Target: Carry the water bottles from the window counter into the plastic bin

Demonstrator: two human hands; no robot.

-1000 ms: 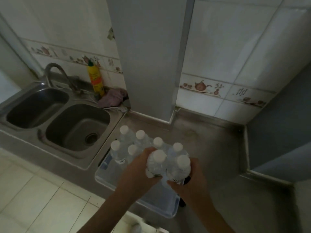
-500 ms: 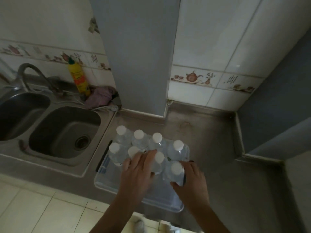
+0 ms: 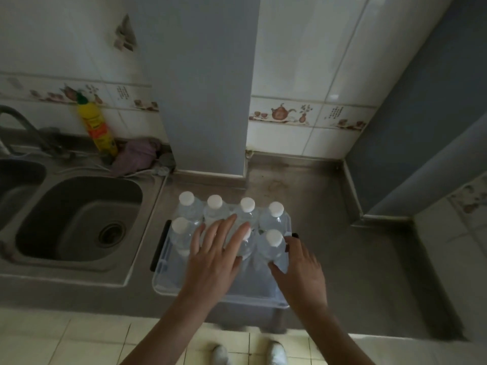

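Water bottles (image 3: 274,243) stand upright in the clear plastic bin (image 3: 168,281), long axes vertical and white caps pointing up toward the camera; four make a back row, and in front of them three caps show, one at the left, one partly under the fingers and one at the right, with any other hidden by the left hand. They are packed close, touching one another, in the far half of the bin, while its near half shows bare floor. The bin sits on the steel counter (image 3: 342,259) just right of the sink (image 3: 76,219), its near edge close to the counter's front edge and a dark handle on its left side. The left hand (image 3: 213,254) lies over the front-row bottles with fingers straight and spread, fingertips reaching the back row, gripping nothing. The right hand (image 3: 300,267) is beside the front right bottle, thumb against its near side and fingers loosely extended along the bin's right edge; whether the fingers press the bottle cannot be told. The two hands are apart, with the front right bottle between them. Behind the sink stand a yellow dish soap bottle (image 3: 97,127) and a crumpled purple cloth (image 3: 137,158) against the tiled wall (image 3: 303,61)
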